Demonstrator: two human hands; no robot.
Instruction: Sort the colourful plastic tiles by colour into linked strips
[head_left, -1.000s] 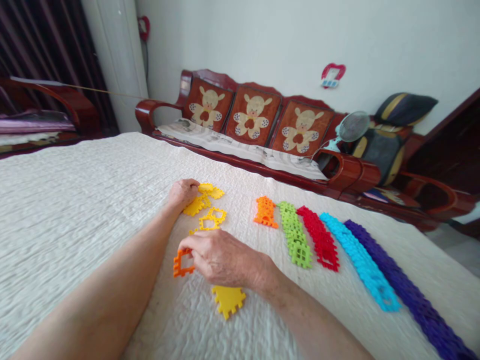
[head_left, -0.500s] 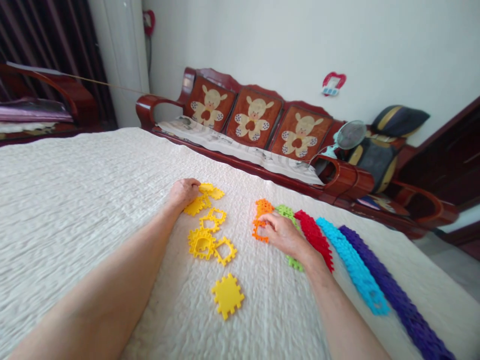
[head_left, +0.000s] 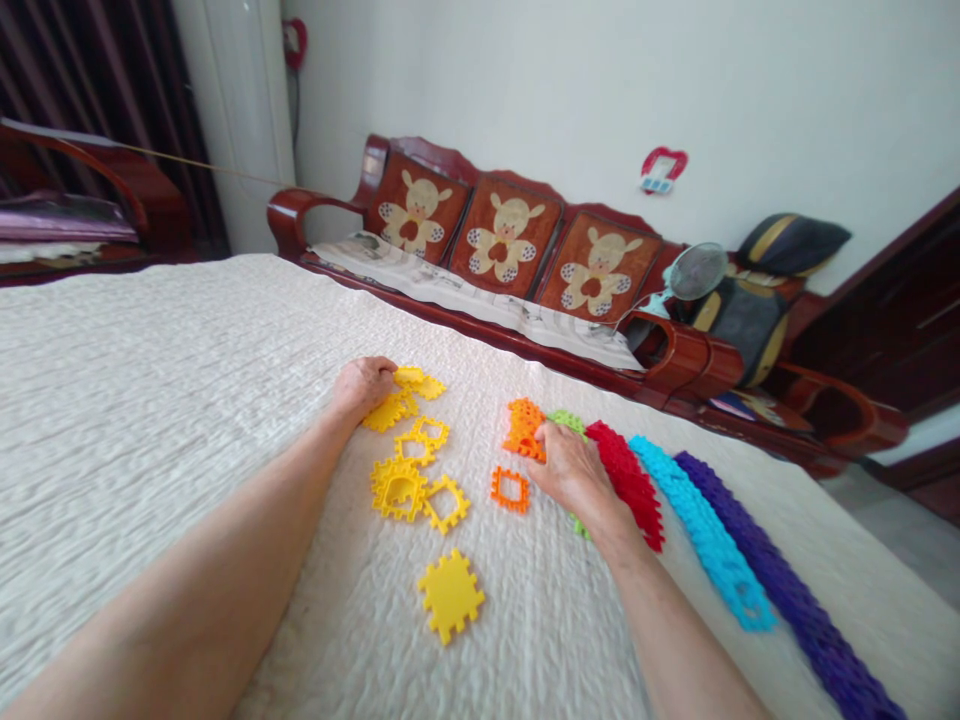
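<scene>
My left hand [head_left: 364,385] is closed at the far group of yellow pieces, its fingers on the edge of a yellow notched tile [head_left: 409,376]; the fingertips are partly hidden. Nearer lie a yellow square frame [head_left: 447,503], a yellow tile with a round opening [head_left: 397,490] and a solid yellow tile [head_left: 451,597]. My right hand [head_left: 568,465] pinches the near end of a row of orange notched tiles [head_left: 525,420]. A loose orange square frame [head_left: 510,490] lies flat just left of that hand. Green tiles [head_left: 568,421] are partly covered by the right hand.
Right of my hand run rows of red tiles [head_left: 626,480], light blue tiles [head_left: 701,530] and purple tiles [head_left: 780,580]. Everything lies on a white quilted cover [head_left: 187,380]. Beyond its edge stands a wooden sofa [head_left: 465,285] with a small fan [head_left: 696,272].
My right hand has let go of the orange square frame, which now lies nearer and apart from the row. That hand has shifted onto the orange tiles. My left hand stays in place.
</scene>
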